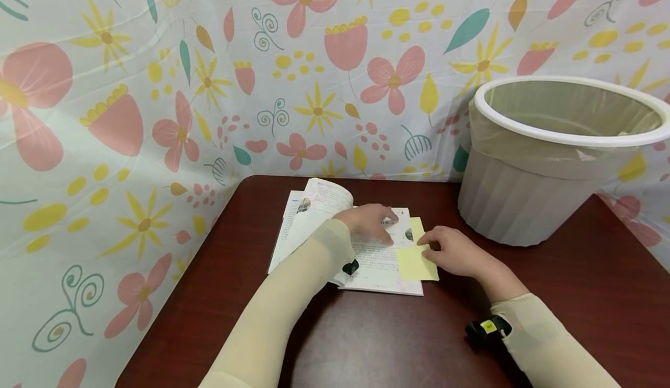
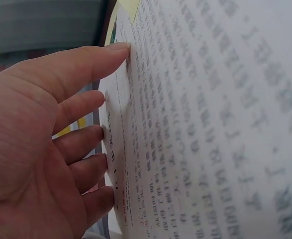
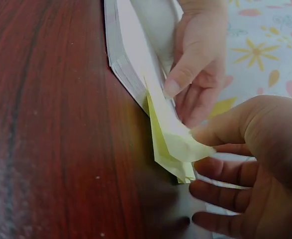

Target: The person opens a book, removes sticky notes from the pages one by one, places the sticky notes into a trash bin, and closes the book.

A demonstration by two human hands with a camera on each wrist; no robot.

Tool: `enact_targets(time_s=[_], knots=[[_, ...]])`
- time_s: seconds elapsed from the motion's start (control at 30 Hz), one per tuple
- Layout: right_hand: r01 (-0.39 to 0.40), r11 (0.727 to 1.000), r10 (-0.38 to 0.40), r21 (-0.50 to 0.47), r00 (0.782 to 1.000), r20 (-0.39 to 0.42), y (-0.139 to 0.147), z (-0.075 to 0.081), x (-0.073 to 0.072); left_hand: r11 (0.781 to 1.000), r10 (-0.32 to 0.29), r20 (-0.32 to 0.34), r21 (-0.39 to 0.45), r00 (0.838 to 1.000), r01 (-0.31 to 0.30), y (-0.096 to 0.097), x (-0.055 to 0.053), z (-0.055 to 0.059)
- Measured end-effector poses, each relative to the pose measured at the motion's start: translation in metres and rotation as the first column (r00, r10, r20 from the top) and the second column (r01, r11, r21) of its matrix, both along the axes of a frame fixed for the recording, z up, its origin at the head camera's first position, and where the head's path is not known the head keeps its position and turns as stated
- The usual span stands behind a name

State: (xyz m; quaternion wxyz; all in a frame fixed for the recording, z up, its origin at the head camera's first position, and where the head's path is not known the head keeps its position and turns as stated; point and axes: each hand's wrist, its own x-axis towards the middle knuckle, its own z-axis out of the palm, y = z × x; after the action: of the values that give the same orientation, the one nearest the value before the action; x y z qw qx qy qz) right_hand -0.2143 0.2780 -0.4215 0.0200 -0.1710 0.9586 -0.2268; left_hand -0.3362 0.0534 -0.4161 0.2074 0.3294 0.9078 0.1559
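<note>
An open book [image 1: 374, 271] with printed pages lies on the table, its left pages curling up. My left hand [image 1: 369, 223] rests across the right-hand page, fingers spread. In the left wrist view its fingertips touch the page near the edge. At the book's right edge my right hand [image 1: 454, 251] pinches the corner of a yellow sticky note [image 1: 417, 264] between thumb and forefinger. The right wrist view shows this sticky note [image 3: 185, 147] bent upward at the pinched corner. Another yellow sticky note [image 1: 416, 228] sticks out past the page's edge, partly hidden.
A pale waste bin [image 1: 523, 190] with a white rim and a liner bag stands at the table's back right. The dark red-brown table [image 1: 366, 341] backs onto a flower-patterned curtain [image 1: 319, 114]. A black wrist strap [image 1: 487, 328] sits on the right forearm.
</note>
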Motion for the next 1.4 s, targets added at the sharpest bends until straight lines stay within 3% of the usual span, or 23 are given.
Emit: enact_targets(time_s=[0.43, 1.0, 1.4], knots=[[-0.035, 0.997, 0.034, -0.067, 0.999, -0.009, -0.005, -0.001, 0.001, 1.0, 0.0, 0.016, 0.016, 1.0, 0.0, -0.001, 0.001, 0.002], [-0.145, 0.977, 0.155, -0.155, 0.986, 0.058, -0.012, 0.019, 0.015, 0.999, 0.01, 0.027, 0.034, 1.0, -0.011, -0.002, 0.0, 0.001], [-0.281, 0.946, 0.299, -0.161, 0.948, 0.105, -0.02, 0.034, 0.028, 0.999, 0.023, 0.017, 0.028, 1.0, -0.024, 0.0, -0.003, -0.005]])
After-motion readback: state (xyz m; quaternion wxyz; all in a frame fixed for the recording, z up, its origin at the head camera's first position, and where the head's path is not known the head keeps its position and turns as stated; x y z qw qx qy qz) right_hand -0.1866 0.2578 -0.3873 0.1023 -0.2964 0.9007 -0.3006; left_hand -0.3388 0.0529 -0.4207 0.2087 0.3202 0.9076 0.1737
